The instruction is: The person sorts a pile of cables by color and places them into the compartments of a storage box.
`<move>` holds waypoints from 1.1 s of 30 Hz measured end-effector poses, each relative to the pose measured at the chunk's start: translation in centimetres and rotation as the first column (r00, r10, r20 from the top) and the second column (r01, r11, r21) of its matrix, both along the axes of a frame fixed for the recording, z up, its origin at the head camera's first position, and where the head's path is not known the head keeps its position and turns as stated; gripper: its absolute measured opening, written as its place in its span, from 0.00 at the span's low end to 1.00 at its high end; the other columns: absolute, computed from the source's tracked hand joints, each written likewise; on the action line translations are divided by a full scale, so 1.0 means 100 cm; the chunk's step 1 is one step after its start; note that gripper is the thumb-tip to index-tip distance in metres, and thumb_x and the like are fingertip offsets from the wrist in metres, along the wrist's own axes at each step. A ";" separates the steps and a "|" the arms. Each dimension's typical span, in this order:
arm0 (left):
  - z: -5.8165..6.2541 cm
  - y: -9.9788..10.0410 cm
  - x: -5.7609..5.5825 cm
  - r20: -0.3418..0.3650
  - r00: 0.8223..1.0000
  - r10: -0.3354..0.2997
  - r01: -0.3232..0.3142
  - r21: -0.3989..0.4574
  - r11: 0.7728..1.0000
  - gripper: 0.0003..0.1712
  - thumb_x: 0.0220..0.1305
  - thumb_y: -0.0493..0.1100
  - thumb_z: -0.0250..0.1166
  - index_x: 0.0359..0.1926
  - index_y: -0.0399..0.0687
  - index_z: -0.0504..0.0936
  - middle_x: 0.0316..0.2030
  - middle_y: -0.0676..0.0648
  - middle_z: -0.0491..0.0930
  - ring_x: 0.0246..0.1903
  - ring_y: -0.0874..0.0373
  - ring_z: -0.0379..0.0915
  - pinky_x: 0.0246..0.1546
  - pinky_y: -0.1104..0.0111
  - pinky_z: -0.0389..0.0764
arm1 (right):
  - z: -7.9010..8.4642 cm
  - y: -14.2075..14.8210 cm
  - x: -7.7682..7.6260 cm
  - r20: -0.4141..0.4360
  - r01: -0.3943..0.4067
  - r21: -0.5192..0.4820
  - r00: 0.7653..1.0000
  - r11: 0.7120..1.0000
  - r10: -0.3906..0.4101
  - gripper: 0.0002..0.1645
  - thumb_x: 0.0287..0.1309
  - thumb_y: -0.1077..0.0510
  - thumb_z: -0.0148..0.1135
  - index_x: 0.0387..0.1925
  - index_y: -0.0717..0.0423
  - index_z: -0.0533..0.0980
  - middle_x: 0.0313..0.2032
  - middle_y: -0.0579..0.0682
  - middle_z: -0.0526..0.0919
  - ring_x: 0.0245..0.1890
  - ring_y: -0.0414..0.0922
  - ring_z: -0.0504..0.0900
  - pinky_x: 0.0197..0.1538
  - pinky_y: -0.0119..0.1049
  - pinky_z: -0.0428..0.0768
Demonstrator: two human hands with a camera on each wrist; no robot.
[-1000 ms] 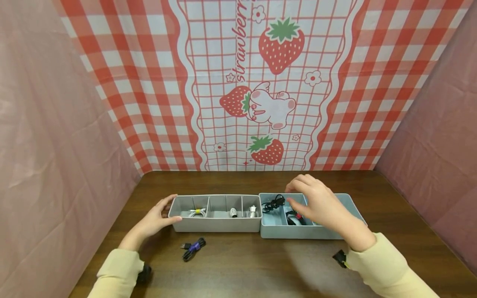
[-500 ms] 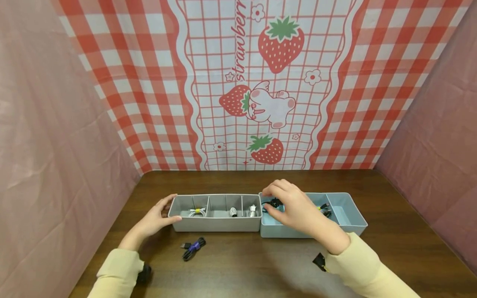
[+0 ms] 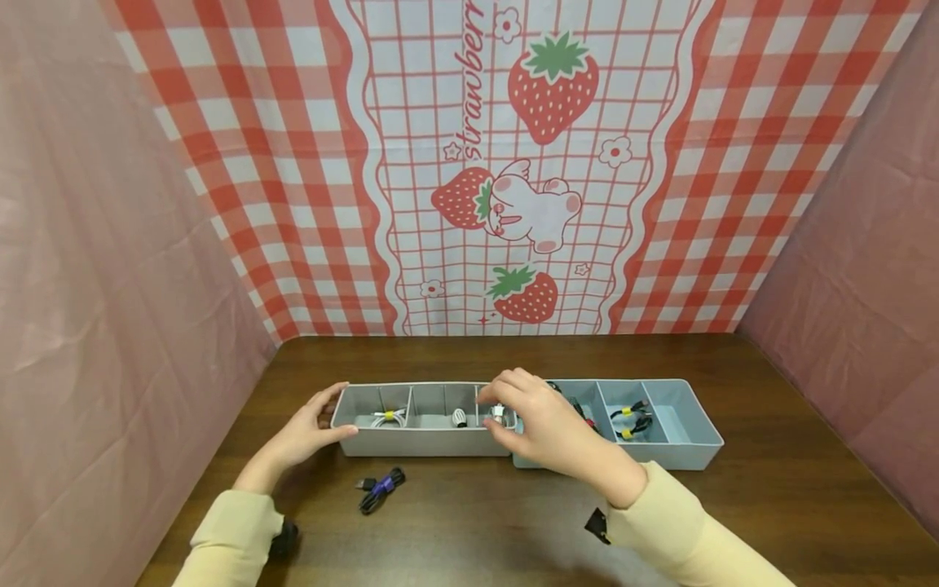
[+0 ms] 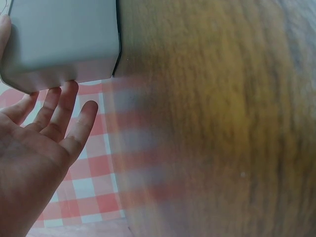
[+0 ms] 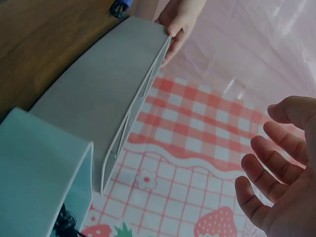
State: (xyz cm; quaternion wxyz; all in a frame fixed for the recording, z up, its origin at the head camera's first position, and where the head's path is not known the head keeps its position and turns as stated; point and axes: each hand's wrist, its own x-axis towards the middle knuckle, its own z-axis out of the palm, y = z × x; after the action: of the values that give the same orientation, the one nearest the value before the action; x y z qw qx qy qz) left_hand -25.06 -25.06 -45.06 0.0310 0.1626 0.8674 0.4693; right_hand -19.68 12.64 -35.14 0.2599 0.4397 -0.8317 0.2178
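My left hand holds the left end of a long grey divided storage box. Its thumb lies at the front rim; in the left wrist view the fingertips touch the end wall. My right hand hovers over the joint between the grey box and a light blue divided box, fingers spread and slightly bent, with nothing in them. In the grey compartments lie a white cable with a yellow tie, a small white bundled item and a white connector partly behind my right fingers.
Black cables with yellow ties lie in the blue box; its left part is hidden by my right hand. A black USB cable with a purple tie lies on the wooden table before the grey box. A checked strawberry cloth hangs behind.
My right hand has moved left, from above the middle of the blue box to the grey box's right end. The left hand and both boxes have stayed put.
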 end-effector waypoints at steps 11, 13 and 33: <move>0.002 0.001 0.001 -0.006 1.000 -0.008 0.008 0.014 1.000 0.45 0.58 0.41 0.68 0.70 0.35 0.54 0.60 0.30 0.63 0.55 0.39 0.67 0.45 0.64 0.76 | -0.013 -0.021 0.000 0.003 -0.047 -0.026 0.999 0.999 0.048 0.13 0.51 0.58 0.67 0.41 0.51 0.78 0.38 0.42 0.78 0.39 0.36 0.75 0.44 0.32 0.75; 0.002 0.001 0.001 -0.006 1.000 -0.005 0.005 0.002 1.000 0.45 0.58 0.42 0.68 0.70 0.36 0.54 0.59 0.30 0.63 0.55 0.40 0.67 0.45 0.64 0.76 | -0.015 -0.024 0.001 0.018 -0.055 -0.024 0.998 0.998 0.056 0.14 0.51 0.57 0.67 0.41 0.50 0.78 0.39 0.41 0.78 0.40 0.36 0.75 0.46 0.32 0.75; 0.001 0.000 0.002 0.020 1.000 0.012 -0.012 -0.013 1.000 0.44 0.59 0.44 0.67 0.71 0.40 0.54 0.62 0.32 0.60 0.56 0.40 0.65 0.48 0.56 0.75 | -0.049 -0.063 0.007 0.141 -0.070 0.047 0.988 0.996 0.063 0.15 0.53 0.54 0.66 0.44 0.49 0.77 0.41 0.41 0.79 0.41 0.36 0.75 0.48 0.29 0.74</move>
State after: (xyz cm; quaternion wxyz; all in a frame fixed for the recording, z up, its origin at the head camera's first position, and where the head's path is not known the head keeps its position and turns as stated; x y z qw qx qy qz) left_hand -24.86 -25.08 -45.01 0.0380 0.1526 0.8709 0.4656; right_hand -19.03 6.33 -40.00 0.1821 0.4574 -0.8381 0.2350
